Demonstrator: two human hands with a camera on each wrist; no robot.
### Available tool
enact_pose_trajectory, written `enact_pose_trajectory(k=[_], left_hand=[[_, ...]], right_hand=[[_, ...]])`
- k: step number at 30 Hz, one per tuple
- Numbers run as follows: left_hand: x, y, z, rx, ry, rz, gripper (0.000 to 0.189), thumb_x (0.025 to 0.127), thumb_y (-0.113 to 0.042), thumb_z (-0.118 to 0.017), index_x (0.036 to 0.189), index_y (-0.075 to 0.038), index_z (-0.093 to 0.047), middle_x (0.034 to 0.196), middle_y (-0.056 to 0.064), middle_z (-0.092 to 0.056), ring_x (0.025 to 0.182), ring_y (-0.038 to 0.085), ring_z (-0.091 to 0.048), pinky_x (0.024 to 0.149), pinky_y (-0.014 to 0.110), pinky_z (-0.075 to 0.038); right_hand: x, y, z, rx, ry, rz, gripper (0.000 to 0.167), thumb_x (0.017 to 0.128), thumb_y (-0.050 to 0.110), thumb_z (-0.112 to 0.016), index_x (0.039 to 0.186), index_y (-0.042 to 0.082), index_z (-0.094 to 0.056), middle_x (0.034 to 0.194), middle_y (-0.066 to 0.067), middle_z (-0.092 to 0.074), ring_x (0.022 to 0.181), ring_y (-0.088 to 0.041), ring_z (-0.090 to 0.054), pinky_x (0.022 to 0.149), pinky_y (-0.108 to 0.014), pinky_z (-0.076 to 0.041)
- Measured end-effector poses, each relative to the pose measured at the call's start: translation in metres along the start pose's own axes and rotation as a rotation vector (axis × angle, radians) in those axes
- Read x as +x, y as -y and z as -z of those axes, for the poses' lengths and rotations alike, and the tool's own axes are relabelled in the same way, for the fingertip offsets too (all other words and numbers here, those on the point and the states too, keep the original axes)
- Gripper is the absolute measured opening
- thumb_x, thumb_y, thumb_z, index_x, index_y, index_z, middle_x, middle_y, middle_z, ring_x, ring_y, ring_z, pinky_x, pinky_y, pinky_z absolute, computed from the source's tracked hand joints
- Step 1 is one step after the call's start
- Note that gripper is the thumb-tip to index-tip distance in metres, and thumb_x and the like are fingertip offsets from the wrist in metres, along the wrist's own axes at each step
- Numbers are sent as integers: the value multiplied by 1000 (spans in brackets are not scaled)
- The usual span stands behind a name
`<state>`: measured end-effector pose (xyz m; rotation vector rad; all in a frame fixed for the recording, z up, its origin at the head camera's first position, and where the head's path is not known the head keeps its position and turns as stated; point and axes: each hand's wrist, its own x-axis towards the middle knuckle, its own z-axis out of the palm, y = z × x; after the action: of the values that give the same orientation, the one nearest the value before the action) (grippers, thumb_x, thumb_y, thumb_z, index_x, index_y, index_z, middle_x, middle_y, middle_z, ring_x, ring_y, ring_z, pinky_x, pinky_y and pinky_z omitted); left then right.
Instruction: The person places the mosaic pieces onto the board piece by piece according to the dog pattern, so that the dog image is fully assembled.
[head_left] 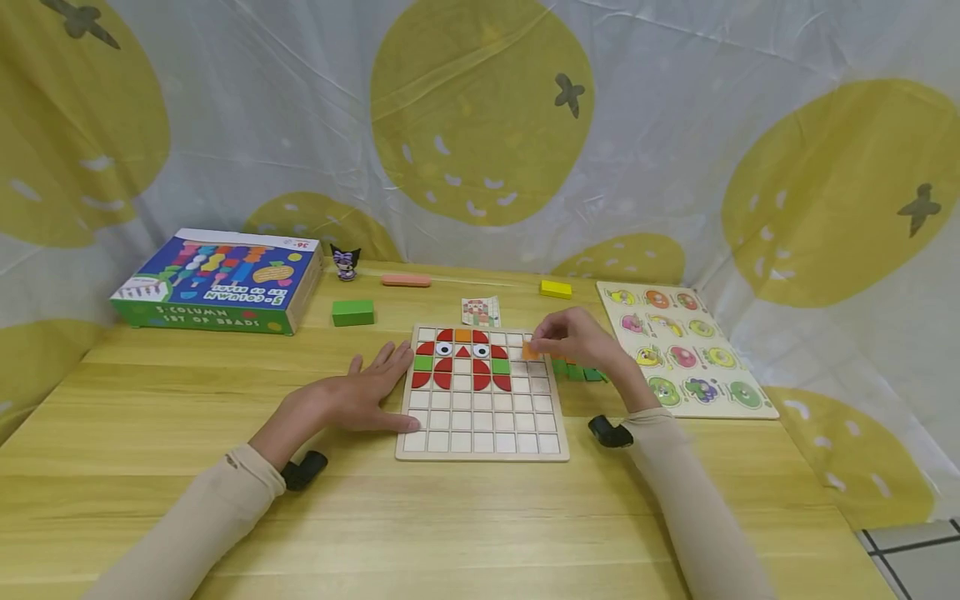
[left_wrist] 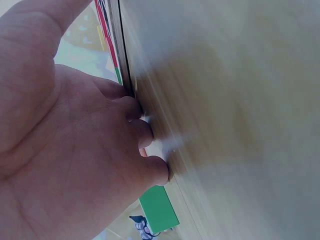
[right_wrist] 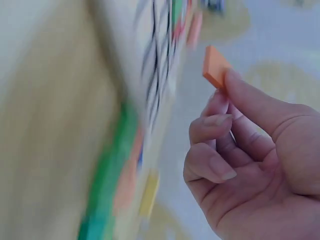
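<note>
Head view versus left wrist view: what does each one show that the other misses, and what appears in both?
Only the head view shows the right hand pinching an orange tile, and the fruit puzzle board. Only the left wrist view shows the palm side of the left hand. Both show that hand beside the grid board, plus the green block and the black-and-purple figurine.

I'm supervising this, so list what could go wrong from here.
The right hand pinches only a small part of the orange tile, so it might slip. The left hand touches the board; a push could jostle the red pieces. Green tiles lie beside the board, near the right hand, and might get knocked.
</note>
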<state>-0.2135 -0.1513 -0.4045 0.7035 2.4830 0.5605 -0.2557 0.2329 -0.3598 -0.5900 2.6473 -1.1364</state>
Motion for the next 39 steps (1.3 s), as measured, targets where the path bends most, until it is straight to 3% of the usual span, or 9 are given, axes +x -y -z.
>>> enact_pose_trajectory(k=[6,13,25,39], left_hand=[[1,0,0,-5,1,9,136,84,-86,-66,174,-8,-1,181,10,11,167,34,13,129,67,9],[1,-2,0,-4,7,11,133,87,-83,-67,174,-8,0,181,10,12,166,34,15,129,68,9],[0,-3,1,-23,12,16,136,85,-86,-67,174,-9,0,181,10,12,166,34,15,129,68,10],[-1,-1,0,-8,4,4,135,84,-87,-65,174,-9,-1,181,8,12,167,34,14,129,67,10]], right_hand=[[15,36,-44,9,122,74,10,101,10,-78,95,2,-78,86,-4,-73,73,-13,-56,67,-25,-46],[26,49,-68,-46,158,75,10,101,11,-78,94,4,-78,85,-2,-71,74,-13,-56,69,-24,-48],[27,57,-75,-69,139,43,5,97,11,-82,94,7,-81,83,1,-75,71,-13,-60,69,-23,-52],[24,55,-74,-101,157,79,5,96,6,-82,99,4,-85,88,-2,-80,76,-13,-63,73,-23,-54]])
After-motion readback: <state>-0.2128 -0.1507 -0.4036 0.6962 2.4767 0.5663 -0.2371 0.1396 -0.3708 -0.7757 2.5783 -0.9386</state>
